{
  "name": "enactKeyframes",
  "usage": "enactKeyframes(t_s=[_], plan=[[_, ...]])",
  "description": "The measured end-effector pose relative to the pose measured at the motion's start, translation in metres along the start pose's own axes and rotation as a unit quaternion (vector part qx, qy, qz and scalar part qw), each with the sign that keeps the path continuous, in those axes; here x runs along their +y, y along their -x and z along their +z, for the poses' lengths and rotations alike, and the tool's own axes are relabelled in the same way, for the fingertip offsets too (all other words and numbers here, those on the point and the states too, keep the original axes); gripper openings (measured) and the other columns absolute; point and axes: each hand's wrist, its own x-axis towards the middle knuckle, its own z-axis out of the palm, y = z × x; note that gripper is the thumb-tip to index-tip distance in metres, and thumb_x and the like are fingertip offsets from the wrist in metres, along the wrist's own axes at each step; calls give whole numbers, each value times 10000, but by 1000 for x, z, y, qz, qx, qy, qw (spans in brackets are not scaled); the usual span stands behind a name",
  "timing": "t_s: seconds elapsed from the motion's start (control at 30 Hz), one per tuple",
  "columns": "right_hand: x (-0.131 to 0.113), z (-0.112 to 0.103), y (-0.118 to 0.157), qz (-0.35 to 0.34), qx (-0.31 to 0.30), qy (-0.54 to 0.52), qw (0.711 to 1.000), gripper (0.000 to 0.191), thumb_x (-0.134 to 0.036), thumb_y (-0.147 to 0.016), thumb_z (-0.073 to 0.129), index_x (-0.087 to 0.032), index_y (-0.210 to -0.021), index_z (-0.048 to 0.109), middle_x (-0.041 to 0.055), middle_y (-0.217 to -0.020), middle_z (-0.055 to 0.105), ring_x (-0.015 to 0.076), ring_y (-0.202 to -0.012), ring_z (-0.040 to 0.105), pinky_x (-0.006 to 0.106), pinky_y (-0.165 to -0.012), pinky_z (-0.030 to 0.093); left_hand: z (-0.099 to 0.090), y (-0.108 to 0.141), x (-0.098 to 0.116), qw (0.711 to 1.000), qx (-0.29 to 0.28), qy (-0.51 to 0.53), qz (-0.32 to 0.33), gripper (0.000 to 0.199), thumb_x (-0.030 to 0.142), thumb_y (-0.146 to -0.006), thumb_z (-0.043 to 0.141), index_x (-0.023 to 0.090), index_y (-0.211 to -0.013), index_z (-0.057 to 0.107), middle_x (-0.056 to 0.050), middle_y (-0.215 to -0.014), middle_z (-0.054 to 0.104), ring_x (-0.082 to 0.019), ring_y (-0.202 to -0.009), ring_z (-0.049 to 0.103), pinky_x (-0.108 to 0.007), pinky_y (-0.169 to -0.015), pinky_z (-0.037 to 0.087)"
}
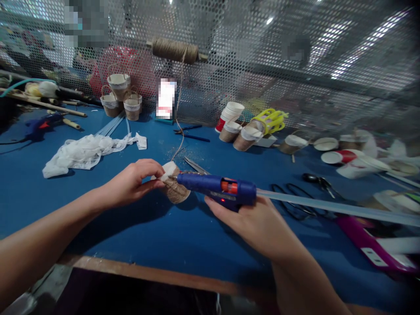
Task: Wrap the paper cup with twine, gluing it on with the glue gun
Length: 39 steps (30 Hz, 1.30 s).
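My left hand (pixel 139 181) pinches the edge of a small cup wrapped in brown twine (pixel 177 190), which is tilted above the blue table. My right hand (pixel 249 218) is wrapped round the handle of a blue glue gun (pixel 210 186) with a small red light lit. A long clear glue stick (pixel 315 204) sticks out of the gun's back end. The gun's nozzle points left and meets or nearly meets the cup's side. Twine (pixel 183 94) runs from the cup up to a spool (pixel 175 50) on the perforated metal panel.
White lace (pixel 80 153) lies at the left, near twine-covered cups (pixel 120 87) and a second glue gun (pixel 44 124). Scissors (pixel 196 165) lie behind the held cup. More cups (pixel 247 138), a black cable (pixel 295 205) and a purple object (pixel 370 245) are on the right.
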Motion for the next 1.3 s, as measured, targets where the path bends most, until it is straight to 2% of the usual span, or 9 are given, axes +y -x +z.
enactKeyframes(t_s=[0.3, 0.43, 0.5, 0.6, 0.7, 0.77, 0.9, 1.07, 1.3], plan=[[-2, 1, -4, 32, 17, -67, 997, 328, -191, -842, 359, -201, -786, 682, 27, -573, 609, 140, -510, 532, 246, -488, 390, 1, 0, -1, 1000, -4, -1, 1, 116, 205, -847, 464, 137, -777, 527, -77, -831, 607, -171, -823, 548, -309, -758, 435], [2, 0, -6, 147, 2, -194, 970, 231, -227, -787, 445, -208, -790, 674, 18, -529, 567, 154, -492, 506, 273, -479, 370, 0, 1, -1, 1000, -4, -9, 4, 116, 207, -852, 455, 137, -786, 521, -83, -839, 605, -172, -820, 550, -310, -753, 436], [3, -2, -9, 226, -21, -295, 928, 195, -292, -796, 486, -196, -747, 649, -1, -483, 534, 138, -450, 491, 268, -461, 383, 0, 1, -1, 1000, -3, -10, 6, 115, 206, -852, 455, 136, -787, 519, -84, -840, 607, -171, -816, 550, -311, -751, 436], [5, 0, -12, 312, -34, -455, 833, 214, -364, -792, 524, -179, -719, 603, -36, -415, 467, 104, -385, 439, 250, -431, 382, 1, 1, -1, 1000, 6, -23, 9, 104, 194, -849, 458, 139, -783, 517, -82, -836, 611, -174, -815, 555, -319, -751, 434], [14, 8, -15, 381, 12, -576, 724, 217, -376, -713, 615, -164, -690, 575, -42, -430, 466, 87, -397, 426, 232, -422, 366, 2, 0, -3, 999, 19, -35, 17, 96, 180, -844, 462, 137, -783, 522, -85, -834, 617, -180, -814, 559, -330, -752, 436], [25, 18, -16, 430, 61, -572, 696, 247, -383, -655, 660, -156, -673, 564, -12, -526, 538, 97, -472, 487, 229, -464, 401, 2, 0, -4, 998, 26, -43, 22, 99, 175, -842, 464, 131, -782, 530, -91, -832, 621, -185, -808, 559, -341, -751, 438], [52, 39, -18, 514, 83, -471, 712, 253, -395, -730, 589, -147, -683, 564, 18, -635, 579, 89, -520, 502, 215, -493, 419, 2, -1, -7, 996, 45, -63, 34, 103, 166, -839, 475, 129, -769, 540, -93, -820, 630, -200, -824, 560, -371, -766, 434], [76, 61, -25, 583, 14, -353, 732, 304, -379, -826, 513, -117, -678, 555, 16, -591, 553, 80, -472, 489, 216, -456, 411, 2, -2, -9, 994, 51, -90, 39, 87, 141, -820, 502, 131, -743, 544, -89, -807, 640, -211, -823, 575, -380, -764, 445], [97, 80, -43, 602, -76, -238, 759, 307, -330, -853, 506, -147, -1099, 527, 74, -1087, 555, 187, -915, 567, 376, -761, 480, 2, -5, -9, 992, 59, -100, 48, 64, 116, -794, 544, 132, -733, 550, -75, -789, 647, -210, -820, 587, -387, -785, 445]])
